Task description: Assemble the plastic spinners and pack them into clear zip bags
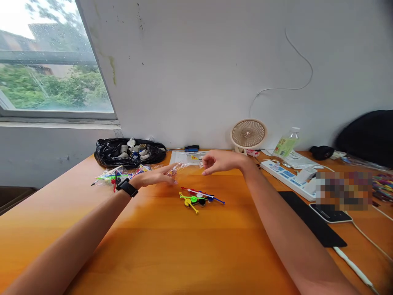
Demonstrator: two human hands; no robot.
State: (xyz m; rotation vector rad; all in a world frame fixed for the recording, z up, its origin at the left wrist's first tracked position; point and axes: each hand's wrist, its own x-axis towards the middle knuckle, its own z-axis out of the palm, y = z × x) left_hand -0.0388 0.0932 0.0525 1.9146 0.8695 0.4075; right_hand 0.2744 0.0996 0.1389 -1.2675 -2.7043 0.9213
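Note:
My left hand (155,177), with a black watch on its wrist, reaches over the table from the left. Its fingers and thumb hold a crumpled clear plastic bag (178,169). Across from it hovers my right hand (221,160), fingers loosely curled and a gap showing between thumb and fingers; I see nothing held there. Its fingertips come close to the bag's right side. Nearer to me lies a small cluster of plastic arrow spinners on round bases, among them a yellow spinner (188,203), a green spinner (193,198) and a white spinner (199,194).
Left of the bag lie filled clear packets (115,175) and a black bag (102,153) of odds and ends. A screwdriver (192,148) lies by the wall. At right stand a fan (248,134), a bottle (286,144), a power strip (284,176) and a black mat (310,219).

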